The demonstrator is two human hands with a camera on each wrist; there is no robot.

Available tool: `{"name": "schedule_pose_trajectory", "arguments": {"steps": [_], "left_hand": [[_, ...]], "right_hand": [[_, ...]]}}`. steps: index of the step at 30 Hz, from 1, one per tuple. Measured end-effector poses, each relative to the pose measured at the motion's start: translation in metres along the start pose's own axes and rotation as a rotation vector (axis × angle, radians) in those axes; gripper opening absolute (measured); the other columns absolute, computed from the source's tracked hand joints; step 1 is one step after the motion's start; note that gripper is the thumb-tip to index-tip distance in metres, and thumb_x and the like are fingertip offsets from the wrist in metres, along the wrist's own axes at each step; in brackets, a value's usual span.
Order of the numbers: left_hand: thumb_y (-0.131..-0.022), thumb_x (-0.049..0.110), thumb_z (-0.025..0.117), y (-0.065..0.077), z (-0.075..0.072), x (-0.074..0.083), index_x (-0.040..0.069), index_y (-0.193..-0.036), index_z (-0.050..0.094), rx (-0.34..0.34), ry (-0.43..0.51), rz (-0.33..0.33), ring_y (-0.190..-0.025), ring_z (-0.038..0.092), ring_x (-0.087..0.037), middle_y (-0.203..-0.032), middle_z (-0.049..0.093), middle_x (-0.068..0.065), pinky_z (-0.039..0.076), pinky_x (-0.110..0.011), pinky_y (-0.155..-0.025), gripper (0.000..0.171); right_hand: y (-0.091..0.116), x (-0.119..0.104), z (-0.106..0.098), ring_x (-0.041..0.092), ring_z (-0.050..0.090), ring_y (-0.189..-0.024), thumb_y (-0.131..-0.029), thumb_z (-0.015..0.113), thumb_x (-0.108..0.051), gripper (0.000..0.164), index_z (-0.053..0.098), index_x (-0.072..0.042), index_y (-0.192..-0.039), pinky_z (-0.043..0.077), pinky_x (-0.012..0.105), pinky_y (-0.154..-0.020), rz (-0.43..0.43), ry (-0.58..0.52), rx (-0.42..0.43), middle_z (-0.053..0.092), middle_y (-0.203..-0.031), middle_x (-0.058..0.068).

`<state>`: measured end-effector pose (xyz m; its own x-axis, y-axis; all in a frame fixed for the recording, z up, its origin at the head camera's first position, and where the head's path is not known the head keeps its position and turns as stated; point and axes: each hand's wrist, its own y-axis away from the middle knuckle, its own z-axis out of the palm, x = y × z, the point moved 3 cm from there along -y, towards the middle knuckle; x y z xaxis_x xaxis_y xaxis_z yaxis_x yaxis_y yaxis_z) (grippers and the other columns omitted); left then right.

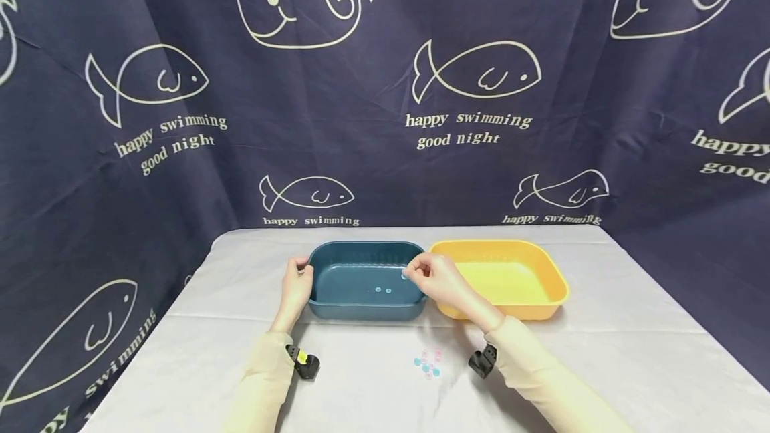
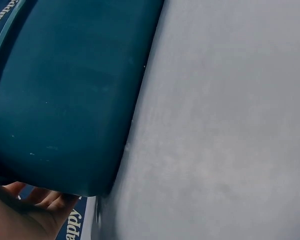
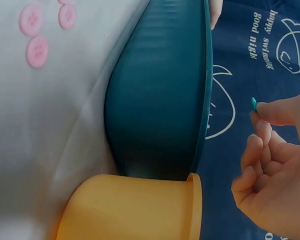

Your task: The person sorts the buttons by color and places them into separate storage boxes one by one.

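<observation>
My right hand (image 1: 438, 277) is over the right end of a dark teal plastic basin (image 1: 368, 313). Between its thumb and forefinger it pinches a small turquoise button (image 3: 254, 104), held above the rim. Two blue buttons (image 1: 377, 290) lie on the basin's floor. At the basin's left end, my left hand (image 1: 297, 283) holds the rim, its fingers against the outer end wall in the left wrist view. Nearer to me on the white cloth lies a small group of pink and blue buttons (image 1: 426, 368); several pink buttons (image 3: 37, 52) show in the right wrist view.
A yellow basin (image 1: 501, 312) stands right beside the teal one, under my right forearm. White cloth (image 1: 361, 379) covers the table. A dark blue curtain (image 1: 385, 85) with whale and fish drawings hangs behind and at both sides.
</observation>
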<state>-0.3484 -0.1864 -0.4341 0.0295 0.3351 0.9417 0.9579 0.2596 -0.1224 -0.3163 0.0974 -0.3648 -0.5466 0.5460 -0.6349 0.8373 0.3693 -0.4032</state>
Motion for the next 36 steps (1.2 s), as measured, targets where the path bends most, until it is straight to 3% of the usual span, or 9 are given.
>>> {"name": "schedule_pose_trajectory", "arguments": {"steps": [14,21,26,32,36], "left_hand": [[-0.096,0.011,0.037,0.001,0.001,0.001,-0.005,-0.124,0.042,0.012,-0.002,0.01,-0.118,0.049,-0.041,-0.13,0.044,-0.026,0.042,-0.051,-0.096,0.032],[-0.096,0.009,0.038,0.001,0.002,-0.001,-0.004,-0.129,0.042,0.02,-0.025,0.013,-0.115,0.05,-0.039,-0.126,0.047,-0.025,0.044,-0.049,-0.093,0.035],[-0.096,0.009,0.039,-0.002,0.002,-0.004,-0.003,-0.131,0.044,0.036,-0.047,0.026,-0.113,0.05,-0.037,-0.122,0.05,-0.024,0.043,-0.048,-0.092,0.037],[-0.096,0.009,0.04,-0.002,0.002,-0.004,-0.003,-0.13,0.044,0.039,-0.032,0.022,-0.116,0.049,-0.039,-0.124,0.049,-0.025,0.042,-0.05,-0.095,0.037],[-0.096,0.009,0.04,-0.002,0.002,-0.003,-0.003,-0.129,0.044,0.037,-0.026,0.023,-0.118,0.048,-0.04,-0.124,0.049,-0.025,0.04,-0.052,-0.098,0.036]], "right_hand": [[-0.018,-0.002,0.014,0.008,0.042,-0.055,-0.086,0.065,-0.012,0.014,0.064,-0.007,-0.073,0.034,0.019,-0.054,0.017,0.021,-0.03,0.061,-0.071,0.001],[-0.026,-0.001,0.022,0.007,0.043,-0.054,-0.085,0.066,-0.012,0.018,0.062,-0.007,-0.068,0.036,0.019,-0.055,-0.01,0.043,-0.019,0.053,-0.062,-0.003],[-0.03,0.0,0.029,0.006,0.043,-0.053,-0.085,0.064,-0.011,0.018,0.063,-0.007,-0.068,0.034,0.018,-0.053,-0.013,0.056,-0.035,0.061,-0.067,-0.002],[-0.034,0.001,0.036,0.006,0.045,-0.053,-0.086,0.062,-0.008,0.027,0.055,-0.01,-0.06,0.035,0.019,-0.055,-0.027,0.071,-0.045,0.061,-0.065,-0.002],[-0.037,0.002,0.04,0.004,0.049,-0.054,-0.086,0.059,-0.009,0.024,0.058,-0.01,-0.062,0.036,0.019,-0.055,-0.015,0.07,-0.072,0.069,-0.074,0.0]]}}
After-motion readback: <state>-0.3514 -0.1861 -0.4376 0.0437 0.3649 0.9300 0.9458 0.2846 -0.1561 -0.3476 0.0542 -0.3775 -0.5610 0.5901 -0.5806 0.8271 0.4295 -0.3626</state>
